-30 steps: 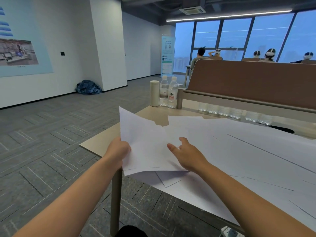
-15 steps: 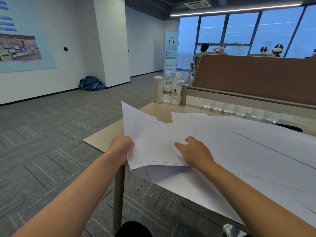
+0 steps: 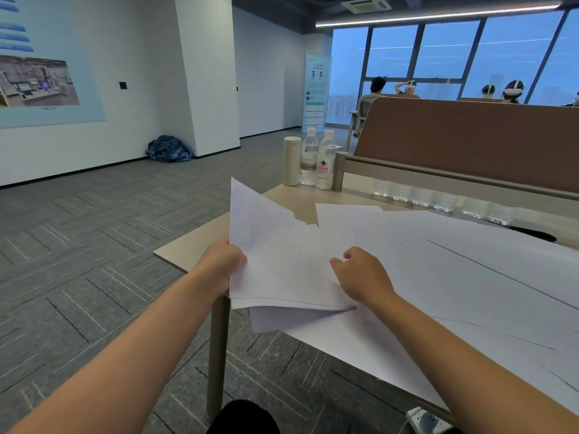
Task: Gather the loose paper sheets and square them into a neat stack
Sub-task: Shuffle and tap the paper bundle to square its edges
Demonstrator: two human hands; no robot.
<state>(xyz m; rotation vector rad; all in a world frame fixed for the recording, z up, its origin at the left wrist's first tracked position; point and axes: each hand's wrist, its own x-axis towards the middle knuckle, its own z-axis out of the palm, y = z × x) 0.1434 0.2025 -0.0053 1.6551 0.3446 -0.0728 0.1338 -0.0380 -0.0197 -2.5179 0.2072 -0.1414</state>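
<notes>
Table (image 3: pixel 188 252): centre to right of frame.
Loose sheets (image 3: pixel 470 277): spread over the table's right half, overhanging its near edge.
Bundle of sheets (image 3: pixel 282 264): centre, over the table's left corner. The left hand (image 3: pixel 224 264) is at its left edge and the right hand (image 3: pixel 365 277) is on top at its right.
Flask (image 3: pixel 291 161), two bottles (image 3: pixel 318 162): far table edge, upper centre, flask leftmost.
Partition (image 3: pixel 470 142): behind the sheets, upper right.

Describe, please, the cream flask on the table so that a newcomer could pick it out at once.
Find the brown desk partition and follow it to its left end, at the table's far corner. Three upright containers stand there in a row, and the flask is the leftmost. Unlike the two clear water bottles beside it, it is opaque, plain cream.
</notes>
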